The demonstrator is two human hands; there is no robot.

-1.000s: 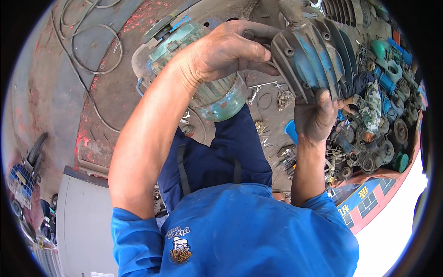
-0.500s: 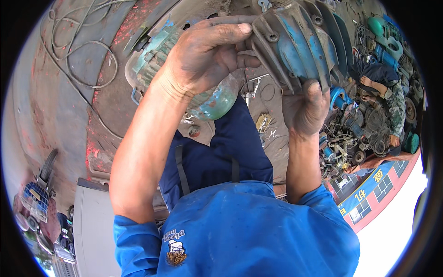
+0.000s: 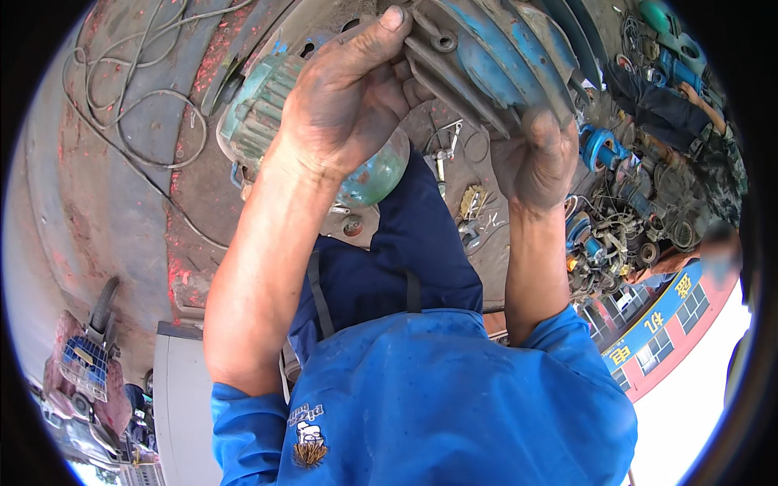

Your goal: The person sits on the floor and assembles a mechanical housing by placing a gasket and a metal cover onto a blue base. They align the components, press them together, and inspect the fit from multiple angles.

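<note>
A finned metal motor housing [image 3: 496, 61], blue paint worn to grey, is held up at the top of the view, its upper part cut off by the edge. My left hand [image 3: 350, 101] grips its left rim, with the thumb against the edge and the other fingers partly hidden behind. From below, my right hand [image 3: 535, 158] supports it, thumb raised against the fins and fingers mostly out of sight. Beyond my left forearm, a green ribbed motor [image 3: 258, 109] lies on the ground, partly covered by my arm. A rounded green part [image 3: 377, 174] sits beside my knee.
Metal hand tools [image 3: 443, 150] lie on the ground between my right wrist and leg. A heap of motor parts and wire [image 3: 624, 215] spreads at right, where another person [image 3: 717, 154] is. A looped cable [image 3: 121, 121] lies at left, and a tricycle with a basket [image 3: 85, 360] stands lower left.
The housing and both hands have shifted up and slightly left in the view, so more of the housing is cut off. The other person at right has changed posture.
</note>
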